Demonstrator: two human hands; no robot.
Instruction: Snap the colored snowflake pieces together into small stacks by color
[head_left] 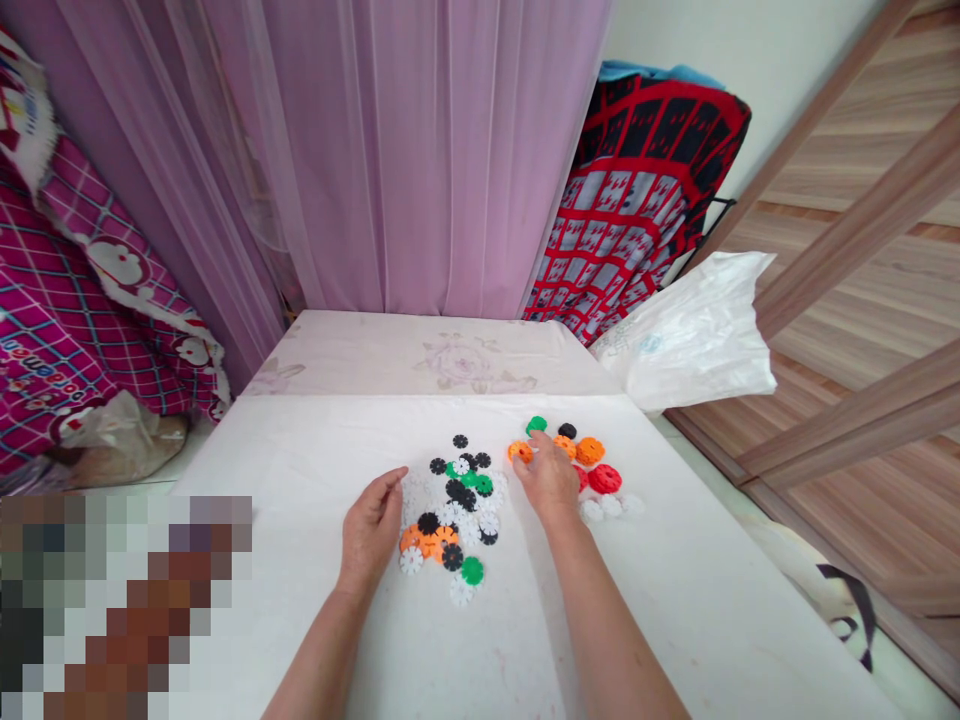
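Observation:
My left hand [369, 528] is at the left of a loose spread of notched plastic discs, its fingers half bent and nothing visible in them. Black discs [455, 491], white discs [488, 523], green discs [472, 571] and orange discs [429, 543] lie mixed there, some overlapping. My right hand [553, 480] reaches over the right group, thumb and forefinger at the sides of an orange notched disc [520, 452]. Around it are a green stack [536, 425], a black stack [567, 431], an orange stack [591, 451], a red stack [605, 479] and white discs [611, 506]. My right hand partly covers this group.
The discs lie on a white-covered table [262, 450] with a flower-printed strip at its far end. A white plastic bag [694, 335] stands by the far right edge. Purple curtains [420, 150] hang behind, and a wooden cabinet [862, 300] is on the right.

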